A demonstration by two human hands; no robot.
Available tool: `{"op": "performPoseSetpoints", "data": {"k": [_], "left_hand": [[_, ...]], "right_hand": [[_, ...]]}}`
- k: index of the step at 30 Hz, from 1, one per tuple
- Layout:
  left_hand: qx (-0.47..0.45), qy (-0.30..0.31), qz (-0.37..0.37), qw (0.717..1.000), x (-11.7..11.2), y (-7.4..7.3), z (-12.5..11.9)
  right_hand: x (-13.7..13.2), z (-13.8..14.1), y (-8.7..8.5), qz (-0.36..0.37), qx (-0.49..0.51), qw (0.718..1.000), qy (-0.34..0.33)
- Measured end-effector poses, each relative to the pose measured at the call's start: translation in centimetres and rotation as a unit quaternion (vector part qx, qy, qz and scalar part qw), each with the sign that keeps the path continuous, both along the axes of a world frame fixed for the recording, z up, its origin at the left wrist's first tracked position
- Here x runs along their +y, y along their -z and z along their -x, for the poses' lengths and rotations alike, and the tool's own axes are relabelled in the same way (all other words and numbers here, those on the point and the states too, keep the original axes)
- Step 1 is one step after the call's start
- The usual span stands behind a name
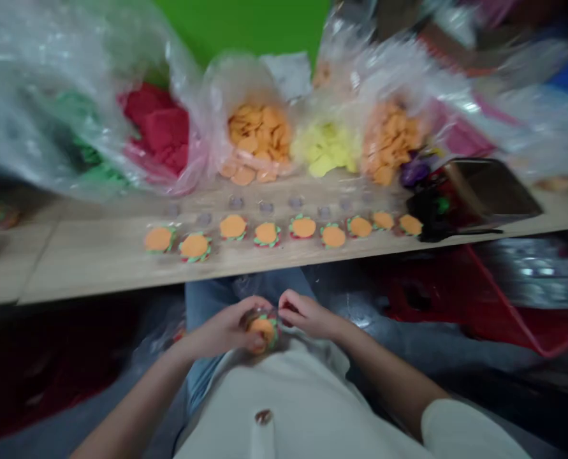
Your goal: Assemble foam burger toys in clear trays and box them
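Both hands meet low in the middle, over my lap and below the table's edge. My left hand [229, 330] curls round a small craft flower [263, 329] with an orange round centre and green and red petals. My right hand [307, 314] pinches at the flower's upper right edge, fingers pressed together. On the wooden table [97, 261] above them lies a row of several finished flowers [267, 233] of the same kind. The picture is smeared by motion.
Clear plastic bags stand along the table's back: green pieces [90, 156], red pieces [162, 131], orange discs [259, 140], yellow pieces [326, 148], more orange discs [391, 141]. Small clear caps [266, 207] lie behind the flowers. A dark box [475, 194] sits right.
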State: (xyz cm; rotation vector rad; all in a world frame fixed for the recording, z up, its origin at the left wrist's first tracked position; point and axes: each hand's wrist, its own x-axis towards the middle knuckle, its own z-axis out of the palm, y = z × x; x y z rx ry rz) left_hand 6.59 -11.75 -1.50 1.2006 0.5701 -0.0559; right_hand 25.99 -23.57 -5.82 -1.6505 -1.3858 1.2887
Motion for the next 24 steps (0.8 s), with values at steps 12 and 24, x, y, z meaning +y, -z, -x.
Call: {"op": "performPoseSetpoints", "data": {"k": [12,24], "left_hand": [[0.055,-0.29,0.16,0.942,2.0,-1.9,-10.1],[0.07,-0.277,0.153,0.946,0.4,-2.3,-13.5]], "right_hand": [[-8.2,-34.2,-4.9,0.016,-0.036,0.715,0.698],[-9.6,-34.4,-1.9,-0.073,0.095,0.729,0.674]]}}
